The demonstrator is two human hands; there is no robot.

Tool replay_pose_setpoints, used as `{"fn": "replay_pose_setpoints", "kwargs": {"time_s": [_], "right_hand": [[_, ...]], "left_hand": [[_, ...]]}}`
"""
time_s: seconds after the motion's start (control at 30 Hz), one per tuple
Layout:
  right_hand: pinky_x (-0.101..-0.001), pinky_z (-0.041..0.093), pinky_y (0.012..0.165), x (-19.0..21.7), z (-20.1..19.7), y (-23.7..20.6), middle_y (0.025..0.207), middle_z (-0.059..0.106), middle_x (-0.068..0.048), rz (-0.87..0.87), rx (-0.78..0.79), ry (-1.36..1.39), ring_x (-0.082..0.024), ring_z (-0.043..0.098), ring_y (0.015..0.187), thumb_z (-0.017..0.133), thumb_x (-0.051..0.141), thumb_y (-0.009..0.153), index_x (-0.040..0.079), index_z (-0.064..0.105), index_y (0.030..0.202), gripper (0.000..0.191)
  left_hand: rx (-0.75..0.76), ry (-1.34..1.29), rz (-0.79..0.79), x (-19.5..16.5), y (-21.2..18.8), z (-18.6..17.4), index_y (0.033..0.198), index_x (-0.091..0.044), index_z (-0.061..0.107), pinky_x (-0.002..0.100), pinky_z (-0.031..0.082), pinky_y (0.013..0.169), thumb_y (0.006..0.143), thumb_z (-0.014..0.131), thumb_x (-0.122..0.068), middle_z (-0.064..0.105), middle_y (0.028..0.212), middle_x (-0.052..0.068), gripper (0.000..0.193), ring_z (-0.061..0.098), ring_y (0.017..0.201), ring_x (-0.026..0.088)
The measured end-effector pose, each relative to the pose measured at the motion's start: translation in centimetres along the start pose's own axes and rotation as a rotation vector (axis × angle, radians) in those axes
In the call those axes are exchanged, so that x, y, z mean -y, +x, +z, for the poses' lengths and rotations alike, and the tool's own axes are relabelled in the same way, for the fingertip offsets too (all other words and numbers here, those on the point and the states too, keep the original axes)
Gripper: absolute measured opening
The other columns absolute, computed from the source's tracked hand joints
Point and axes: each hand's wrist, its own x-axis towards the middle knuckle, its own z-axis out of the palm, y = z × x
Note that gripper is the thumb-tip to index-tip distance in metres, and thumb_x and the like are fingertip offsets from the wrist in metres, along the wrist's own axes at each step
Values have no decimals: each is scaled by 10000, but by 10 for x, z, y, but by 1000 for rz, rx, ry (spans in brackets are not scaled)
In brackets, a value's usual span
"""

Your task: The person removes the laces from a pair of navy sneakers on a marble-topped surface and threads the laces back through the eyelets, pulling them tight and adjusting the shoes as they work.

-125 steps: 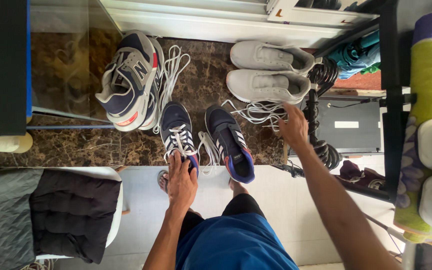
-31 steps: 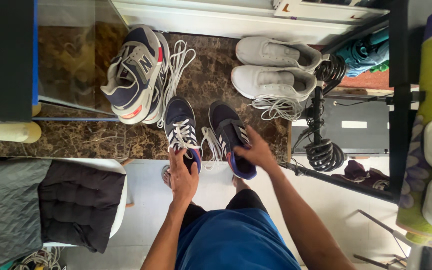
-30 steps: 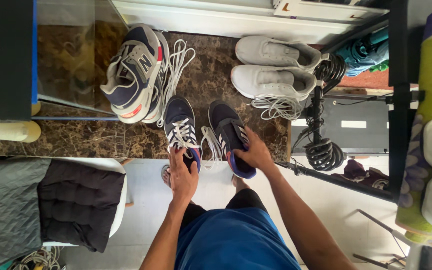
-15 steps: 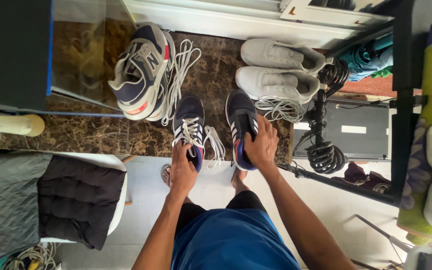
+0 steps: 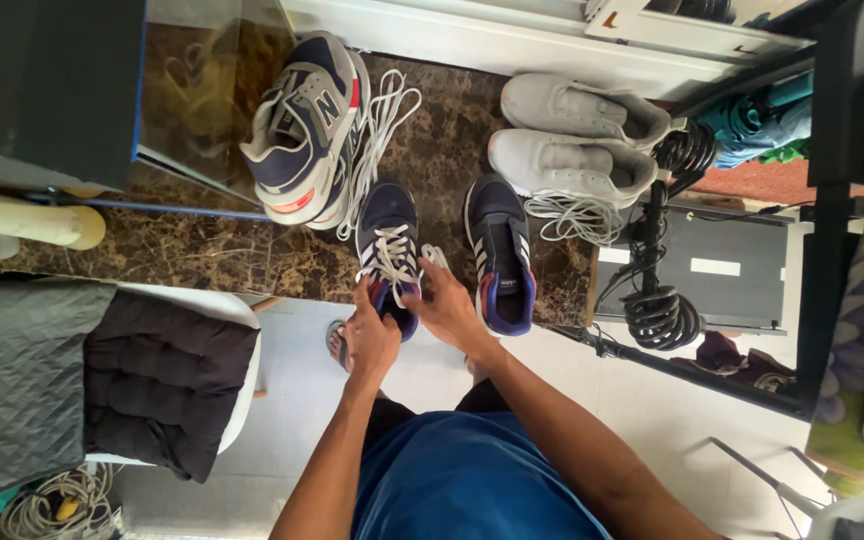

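Both your hands meet at the near end of the left navy shoe, which stands on the marble ledge. Your left hand grips its heel, fingers curled around it. Your right hand pinches the white laces just beside it. The other navy shoe stands just right, untouched.

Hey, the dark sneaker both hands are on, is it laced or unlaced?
Laced: white laces criss-cross the dark sneaker. Whether they are knotted, cannot tell.
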Motion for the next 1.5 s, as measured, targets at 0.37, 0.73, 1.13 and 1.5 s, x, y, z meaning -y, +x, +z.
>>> {"fn": "replay_pose_setpoints", "kwargs": {"time_s": [0.37,0.73,1.13,1.5], "right_hand": [[-504,480,955,17,0,4,1392,490,-240,-7,-61,-400,-475,492,1225,765,108,752,103,596,1303,576],[-506,472,970,26,23,25,1272,610,-167,233,-423,-177,-396,572,1200,790,269,807,45,501,1396,694],[-544,553,858,17,-7,36,1098,664,-268,-10,-120,-414,-486,681,988,587,41,870,14,680,1022,180],[-519,560,827,0,-33,37,1066,681,-251,41,-129,-505,-453,697,963,620,38,864,-1,684,1011,165]], "left_hand": [[21,71,7,0,1,2,1558,-115,297,525,431,1052,869,594,-39,586,1380,285,754,586,1222,484],[6,21,31,6,3,5,1541,-91,335,508,469,1044,858,586,-28,638,1323,273,730,622,1194,472],[11,82,-10,7,4,6,1559,-184,354,537,480,1008,858,523,6,673,1281,264,746,646,1150,480],[-43,74,237,3,12,23,1539,-137,336,525,480,984,783,551,42,582,1385,308,806,607,1187,496]]}}
